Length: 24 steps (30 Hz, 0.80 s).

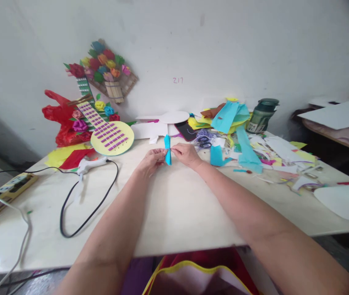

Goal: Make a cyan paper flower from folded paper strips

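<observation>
Both my hands meet over the middle of the white table (174,213). My left hand (152,159) and my right hand (185,154) pinch a small folded blue paper piece (167,150) between their fingertips. The paper stands upright, pinched at its middle like a bow. Just beyond my right hand lie blue paper strips (244,152) and scissors (204,141) on purple scraps.
A white glue gun (88,164) with a black cable (79,209) lies at left, beside a power strip (7,189). A paper guitar craft (106,133), red bag (60,119) and flower craft (108,67) stand at back left. A dark jar (262,115), a phone (186,131) and paper scraps (284,157) crowd the right.
</observation>
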### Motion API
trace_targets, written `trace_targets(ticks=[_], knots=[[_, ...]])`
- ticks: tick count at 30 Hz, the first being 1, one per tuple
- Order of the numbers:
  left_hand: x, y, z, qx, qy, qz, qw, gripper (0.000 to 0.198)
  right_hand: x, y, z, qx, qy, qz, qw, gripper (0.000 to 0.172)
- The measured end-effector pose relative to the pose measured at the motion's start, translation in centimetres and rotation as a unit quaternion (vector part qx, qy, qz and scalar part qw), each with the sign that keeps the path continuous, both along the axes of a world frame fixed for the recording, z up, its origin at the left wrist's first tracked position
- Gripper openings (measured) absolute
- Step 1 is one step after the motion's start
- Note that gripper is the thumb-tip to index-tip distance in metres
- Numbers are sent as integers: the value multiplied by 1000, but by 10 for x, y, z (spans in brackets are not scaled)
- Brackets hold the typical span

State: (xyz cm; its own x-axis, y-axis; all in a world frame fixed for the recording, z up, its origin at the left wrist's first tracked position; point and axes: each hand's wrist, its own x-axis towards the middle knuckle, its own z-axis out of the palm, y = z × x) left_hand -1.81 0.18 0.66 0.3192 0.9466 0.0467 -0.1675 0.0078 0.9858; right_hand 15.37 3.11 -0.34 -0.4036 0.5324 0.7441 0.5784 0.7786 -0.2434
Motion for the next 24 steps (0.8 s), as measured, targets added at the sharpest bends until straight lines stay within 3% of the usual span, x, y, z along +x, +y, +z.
trace_targets(ticks=[16,20,24], knots=[[5,2,-3,47,47,71,995,28,-1,1,4,-192,84,-58,976,20],[6,1,-1,53,60,74,994,28,0,2,5,-219,96,-42,970,19],[6,1,-1,59,79,84,992,27,2,0,10,-257,123,14,958,20]])
